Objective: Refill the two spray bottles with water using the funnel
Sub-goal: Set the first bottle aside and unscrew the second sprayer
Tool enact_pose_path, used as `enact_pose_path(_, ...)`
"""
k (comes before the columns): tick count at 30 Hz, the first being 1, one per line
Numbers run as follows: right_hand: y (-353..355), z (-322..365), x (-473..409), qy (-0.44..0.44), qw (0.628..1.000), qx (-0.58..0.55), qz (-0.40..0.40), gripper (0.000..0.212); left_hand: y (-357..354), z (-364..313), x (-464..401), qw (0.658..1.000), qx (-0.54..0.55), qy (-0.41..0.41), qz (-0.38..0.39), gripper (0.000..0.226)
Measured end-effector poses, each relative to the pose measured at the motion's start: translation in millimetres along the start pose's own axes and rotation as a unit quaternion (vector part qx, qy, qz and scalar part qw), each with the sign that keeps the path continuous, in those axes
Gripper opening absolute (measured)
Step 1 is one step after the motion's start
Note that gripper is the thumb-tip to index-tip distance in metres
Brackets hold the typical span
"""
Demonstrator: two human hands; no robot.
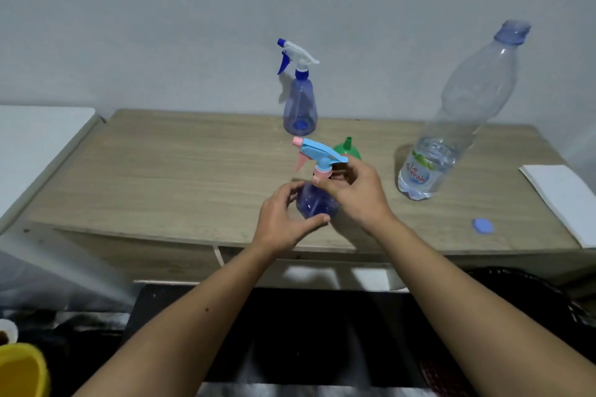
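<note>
A blue spray bottle (315, 203) with a light-blue and pink trigger head stands near the front of the wooden table (167, 171). My left hand (283, 222) curls round its body. My right hand (354, 193) pinches the pink collar just below the trigger head. Right behind that bottle a green funnel (347, 148) lies upside down, partly hidden. A second spray bottle (300, 106), with a white and dark-blue head, stands at the back centre. A large clear water bottle (451, 126), open at the top and holding a little water, stands to the right.
A blue bottle cap (482, 225) lies near the table's front right edge. A white sheet (561, 200) lies at the far right. A white surface (35, 142) adjoins the table's left side. A yellow container (22, 371) sits at bottom left.
</note>
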State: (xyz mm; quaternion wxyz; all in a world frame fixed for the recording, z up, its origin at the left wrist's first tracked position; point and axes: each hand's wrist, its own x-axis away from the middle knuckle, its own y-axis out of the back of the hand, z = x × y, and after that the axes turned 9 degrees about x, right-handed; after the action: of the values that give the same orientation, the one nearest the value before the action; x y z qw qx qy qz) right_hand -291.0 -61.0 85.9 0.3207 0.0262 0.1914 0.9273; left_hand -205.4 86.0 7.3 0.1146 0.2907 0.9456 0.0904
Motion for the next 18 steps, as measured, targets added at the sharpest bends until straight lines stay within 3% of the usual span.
enact_pose_path(7,-7.8,-2.2,5.3,0.003,0.997,-0.049,-0.056,0.046,-4.2,9.2,1.3,1.000,-0.002,-0.029,-0.008,0.095)
enact_pose_path(11,-11.5,-1.9,2.6,0.009,0.996,-0.028,-0.090,0.035,-4.1,10.1,-0.9,0.998,-0.028,-0.051,-0.005,0.092)
enact_pose_path(15,-9.1,-7.2,-0.6,0.017,0.997,0.000,-0.071,0.020,-4.2,11.8,-3.0,0.997,-0.044,-0.065,-0.006,0.083)
enact_pose_path(18,-1.5,-10.1,-1.9,0.043,0.998,0.050,-0.025,0.023,-2.9,11.0,-3.8,0.997,-0.045,-0.065,-0.003,0.080)
